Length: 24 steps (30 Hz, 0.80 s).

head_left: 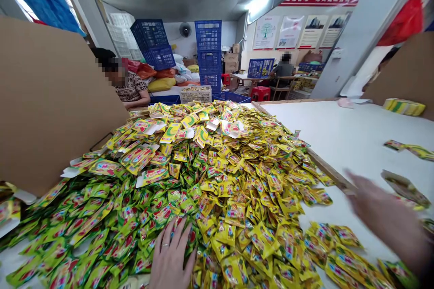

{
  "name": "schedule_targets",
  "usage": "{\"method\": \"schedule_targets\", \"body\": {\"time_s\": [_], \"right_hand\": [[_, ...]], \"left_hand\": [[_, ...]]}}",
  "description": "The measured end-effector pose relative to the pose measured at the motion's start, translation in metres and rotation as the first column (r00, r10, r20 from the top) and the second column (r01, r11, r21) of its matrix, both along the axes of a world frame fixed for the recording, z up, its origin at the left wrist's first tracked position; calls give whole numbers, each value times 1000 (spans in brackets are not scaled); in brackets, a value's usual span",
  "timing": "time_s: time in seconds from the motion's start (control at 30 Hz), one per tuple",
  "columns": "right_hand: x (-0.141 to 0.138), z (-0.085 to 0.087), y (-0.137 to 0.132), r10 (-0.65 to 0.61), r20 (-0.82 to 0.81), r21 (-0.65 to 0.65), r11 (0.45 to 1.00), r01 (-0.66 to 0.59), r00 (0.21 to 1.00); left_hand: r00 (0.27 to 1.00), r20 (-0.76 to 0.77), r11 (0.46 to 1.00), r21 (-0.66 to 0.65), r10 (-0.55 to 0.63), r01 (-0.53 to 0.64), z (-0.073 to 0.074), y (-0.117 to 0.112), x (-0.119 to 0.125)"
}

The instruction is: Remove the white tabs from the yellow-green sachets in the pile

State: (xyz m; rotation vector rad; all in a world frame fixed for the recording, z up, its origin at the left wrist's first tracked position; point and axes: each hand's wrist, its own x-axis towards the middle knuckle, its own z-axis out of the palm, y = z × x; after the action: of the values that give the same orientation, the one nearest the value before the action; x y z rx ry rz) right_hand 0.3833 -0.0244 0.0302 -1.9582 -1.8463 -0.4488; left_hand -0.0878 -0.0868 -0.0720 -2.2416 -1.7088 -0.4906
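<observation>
My left hand (172,253), with a ring on one finger, rests on the heap where green packets (118,221) meet yellow packets (251,203). Its fingers are spread and stretched forward, touching small packets with red fruit pictures. Motion blurs my right hand (376,207) over the white table (339,133) on the right, near the wooden strip. Whether its fingers hold anything does not show. Close beside it lies an open carton (405,187). Flat printed boxes (193,128), some with white flaps open, lie across the top of the heap.
A wooden strip (327,169) edges the heap on the right. Brown cardboard (54,99) stands at the left. Beyond sit two people, one at the left (130,86), one farther back (284,70). Stacked blue crates (208,49) and a red stool (261,94) stand behind.
</observation>
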Motion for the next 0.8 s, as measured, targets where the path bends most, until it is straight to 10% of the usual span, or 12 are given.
{"method": "schedule_targets", "body": {"time_s": [0.07,0.13,0.27,0.47,0.67,0.8], "right_hand": [[-77,-10,-4,444,-114,-127,881,-456,889],[-152,-24,-10,699,-219,-349,596,-723,681],[-222,-38,-12,736,-414,-425,364,-829,536],[-190,-21,-1,609,-651,-320,321,-891,453],[-212,-22,-9,309,-914,-26,604,-796,264],[-235,-32,-19,21,-989,-108,586,-803,147]], "left_hand": [[999,-48,1000,28,-6,7,-4,0,-4],[999,-40,1000,7,-16,16,-1,-1,-4],[996,92,997,-71,13,-7,19,1,-3],[969,242,998,-52,48,-37,38,14,-4],[978,209,988,-143,-25,56,36,20,-10],[973,230,979,-193,-22,68,37,6,-10]]}}
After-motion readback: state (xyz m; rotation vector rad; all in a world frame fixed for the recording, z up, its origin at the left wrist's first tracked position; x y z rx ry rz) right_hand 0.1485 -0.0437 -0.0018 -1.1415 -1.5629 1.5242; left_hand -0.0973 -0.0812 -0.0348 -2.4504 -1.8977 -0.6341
